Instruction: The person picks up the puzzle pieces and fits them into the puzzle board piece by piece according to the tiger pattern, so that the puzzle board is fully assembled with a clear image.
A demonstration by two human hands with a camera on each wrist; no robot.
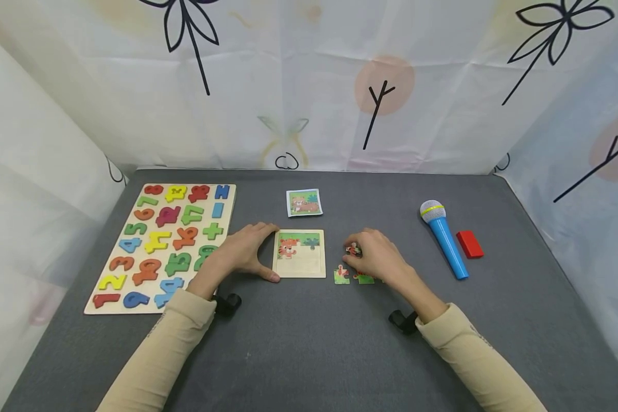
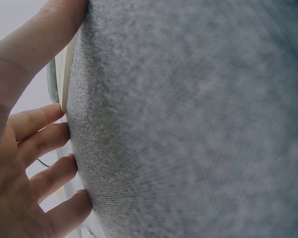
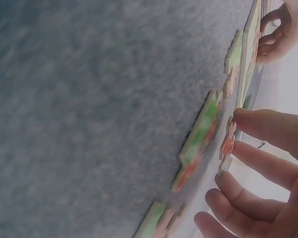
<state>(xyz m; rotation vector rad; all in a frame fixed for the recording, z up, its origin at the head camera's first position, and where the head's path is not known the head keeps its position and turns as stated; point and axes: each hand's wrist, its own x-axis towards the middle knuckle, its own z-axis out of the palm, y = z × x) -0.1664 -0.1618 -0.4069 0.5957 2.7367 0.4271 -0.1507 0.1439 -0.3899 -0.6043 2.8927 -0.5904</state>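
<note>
A square wooden puzzle board [image 1: 301,267] lies at mid-table, with a tiger piece [image 1: 288,248] at its upper left and green pieces along its top. My left hand [image 1: 247,252] rests at the board's left side, its thumb by the lower corner and its index finger by the upper one, fingers spread. To the right of the board, my right hand [image 1: 378,254] pinches a small red and white puzzle piece [image 3: 228,139] between thumb and fingers. Below that hand lie two more puzzle pieces, a left one [image 1: 341,274] and a partly covered right one [image 1: 364,278].
A small picture card [image 1: 304,203] lies behind the board. At left is a large wooden number board [image 1: 154,269], partly under my left forearm. A blue toy microphone [image 1: 445,240] and a red block [image 1: 470,244] lie at right. Fabric walls [image 1: 309,86] border the grey table [image 1: 309,355].
</note>
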